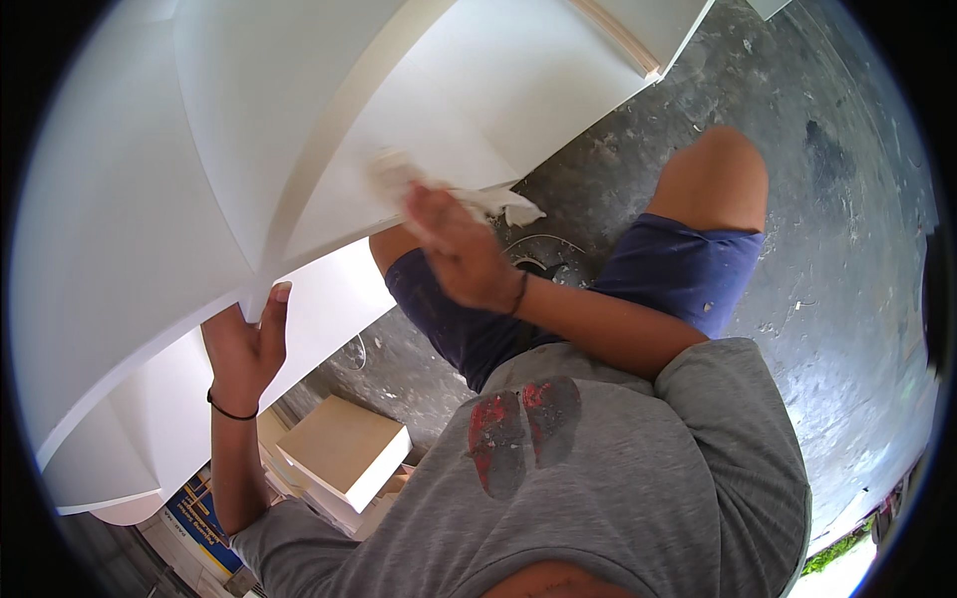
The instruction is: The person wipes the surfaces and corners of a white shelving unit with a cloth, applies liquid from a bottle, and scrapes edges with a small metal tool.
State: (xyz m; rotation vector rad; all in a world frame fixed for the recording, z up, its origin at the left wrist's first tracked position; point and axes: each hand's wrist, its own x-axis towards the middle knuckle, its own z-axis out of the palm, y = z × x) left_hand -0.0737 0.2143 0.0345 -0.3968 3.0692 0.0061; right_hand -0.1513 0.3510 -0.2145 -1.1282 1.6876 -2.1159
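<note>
A large white shelf unit (110, 209) with joined panels fills the upper left. At its lower edge, beside a panel joint, my left hand (244, 349) grips the board. The thumb shows against the edge, while the fingers are hidden behind the panel. My right hand (461, 247), smeared by motion, is closed around a crumpled white cloth (516, 206) over the inner face of the unit. Part of the cloth hangs loose past the panel edge toward the floor. Whether the cloth touches the panel I cannot tell.
Stacked cream boards (344, 444) lie below my left forearm, near a blue and yellow printed package (199, 518). My bent legs in blue shorts (688, 269) straddle the stained grey floor (837, 199). A wooden strip (623, 40) runs along the unit's far side.
</note>
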